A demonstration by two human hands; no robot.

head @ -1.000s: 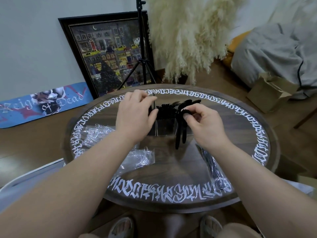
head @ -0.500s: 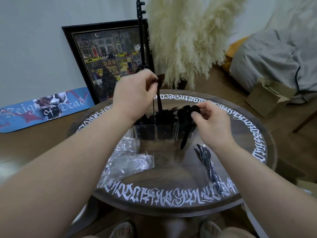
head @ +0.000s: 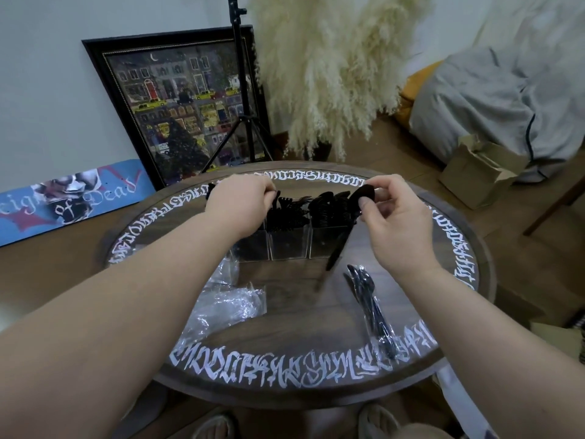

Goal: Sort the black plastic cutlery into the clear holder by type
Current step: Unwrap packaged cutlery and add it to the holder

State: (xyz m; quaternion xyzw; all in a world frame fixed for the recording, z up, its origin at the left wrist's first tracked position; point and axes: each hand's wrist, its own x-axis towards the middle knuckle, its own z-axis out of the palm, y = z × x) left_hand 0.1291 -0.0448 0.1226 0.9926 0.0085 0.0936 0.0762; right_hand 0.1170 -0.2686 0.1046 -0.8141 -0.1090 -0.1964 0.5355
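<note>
A clear holder [head: 288, 247] with three compartments stands at the middle of the round table, with black cutlery [head: 289, 213] sticking up out of it. My left hand [head: 240, 207] hovers over the left compartment, its fingertips pinching the top of a black cutlery piece [head: 277, 198] that stands in the holder. Above the right compartment my right hand [head: 395, 226] pinches a black spoon [head: 340, 245] by its bowl, the handle hanging down in front of the holder. A wrapped packet of black cutlery [head: 368, 299] lies on the table under my right wrist.
Crumpled clear wrappers [head: 228, 304] lie on the left half of the round wooden table [head: 316, 391] with white lettering around its rim. Beyond it are a tripod [head: 245, 122], a framed picture [head: 177, 106], pampas grass and a cardboard box [head: 478, 169].
My left hand has come down from its raised position, lowering its black piece into the left side of the holder. My right hand has lifted the spoon slightly higher.
</note>
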